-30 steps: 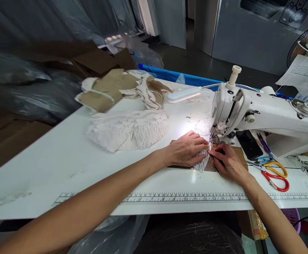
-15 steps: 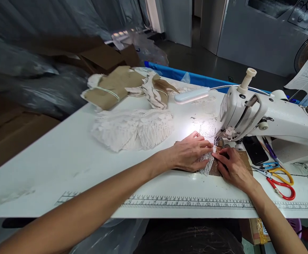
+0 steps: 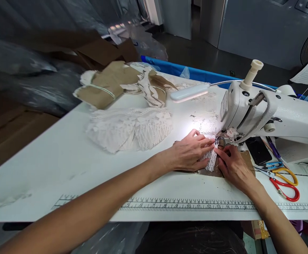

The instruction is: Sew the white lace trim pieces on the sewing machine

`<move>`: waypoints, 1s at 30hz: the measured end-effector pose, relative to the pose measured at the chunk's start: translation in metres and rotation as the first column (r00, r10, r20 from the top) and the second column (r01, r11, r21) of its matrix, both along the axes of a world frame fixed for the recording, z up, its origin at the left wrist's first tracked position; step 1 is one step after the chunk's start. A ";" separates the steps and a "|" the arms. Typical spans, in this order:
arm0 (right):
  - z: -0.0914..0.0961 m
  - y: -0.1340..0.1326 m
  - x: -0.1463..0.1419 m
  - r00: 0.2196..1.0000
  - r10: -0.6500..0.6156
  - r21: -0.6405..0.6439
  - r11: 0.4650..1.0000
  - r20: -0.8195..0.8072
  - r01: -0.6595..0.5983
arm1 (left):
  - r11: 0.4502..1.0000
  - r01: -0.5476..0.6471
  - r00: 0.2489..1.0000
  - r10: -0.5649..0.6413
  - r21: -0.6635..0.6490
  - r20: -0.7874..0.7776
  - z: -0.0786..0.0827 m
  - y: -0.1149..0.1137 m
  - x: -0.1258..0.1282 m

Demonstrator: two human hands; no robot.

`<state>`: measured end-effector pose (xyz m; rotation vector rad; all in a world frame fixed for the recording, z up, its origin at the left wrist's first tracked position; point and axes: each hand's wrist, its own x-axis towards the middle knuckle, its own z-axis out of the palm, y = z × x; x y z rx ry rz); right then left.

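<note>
A white lace strip (image 3: 211, 161) toward the front edge of the table (image 3: 64, 165) is pressed by the left hand (image 3: 189, 152), fingers slightly spread, and touched by the right hand (image 3: 234, 166), fingers bent, grip unclear. Beyond the back edge, a grey wall (image 3: 257, 38) is seen.

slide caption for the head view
Left hand on white lace, right hand at its edge, beside a sewing machine.

White, apparently openwork-patterned lace (image 3: 211, 162)

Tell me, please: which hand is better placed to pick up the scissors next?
Probably the right hand: it is nearer to the scissors, while the left hand lies farther off, over the lace.
</note>
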<state>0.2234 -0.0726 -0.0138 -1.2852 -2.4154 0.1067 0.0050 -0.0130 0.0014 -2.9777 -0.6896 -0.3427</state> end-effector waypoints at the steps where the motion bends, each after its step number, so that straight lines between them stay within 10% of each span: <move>1: -0.001 0.001 -0.001 1.000 -0.004 -0.008 1.000 0.004 0.004 | 1.000 -0.006 1.000 0.006 0.004 -0.009 0.000 0.000 0.001; 17: 0.001 0.001 0.025 0.966 -0.117 -0.231 0.971 -0.231 0.062 | 0.990 -0.139 0.990 0.138 0.020 0.039 -0.001 -0.001 0.005; 30: 0.019 0.008 0.026 0.972 0.009 -0.275 0.959 -0.233 -0.075 | 0.933 0.124 0.946 -0.008 -0.339 0.323 -0.012 0.005 -0.001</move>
